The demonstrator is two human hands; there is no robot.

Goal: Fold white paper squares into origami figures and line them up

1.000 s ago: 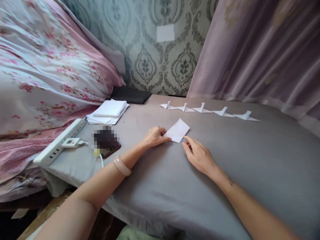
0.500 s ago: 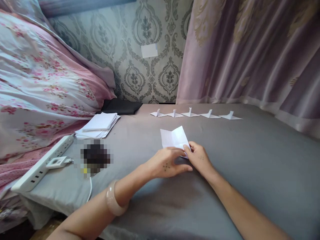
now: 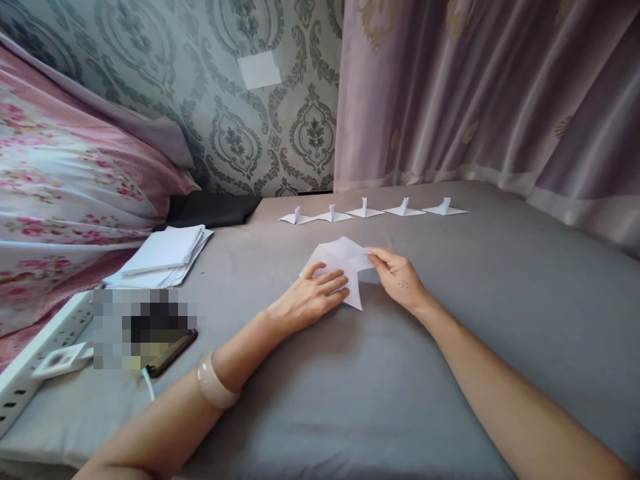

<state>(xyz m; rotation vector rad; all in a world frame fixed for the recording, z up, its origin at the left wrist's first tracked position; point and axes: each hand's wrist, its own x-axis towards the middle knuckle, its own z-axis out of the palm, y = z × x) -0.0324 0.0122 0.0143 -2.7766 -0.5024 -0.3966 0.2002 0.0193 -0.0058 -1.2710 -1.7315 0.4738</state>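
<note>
A partly folded sheet of white paper is between my hands, low over the middle of the bed-like grey surface, with one pointed flap angled toward me. My left hand has its fingers across the left part of the paper; its thumb is hidden below. Between thumb and forefinger, my right hand pinches the right corner. Beyond the paper stands a row of several small folded white paper figures, each with flat wings and an upright middle.
At left lies a stack of white paper, with a black folded item behind it. Nearer are a white power strip, a plugged-in charger and a partly blurred phone on a cable. Curtains hang at back right.
The paper has been opened out and turned, its flaps now spread. My left hand has moved over its left side, and my right hand has shifted to its right corner. The view has tilted.
</note>
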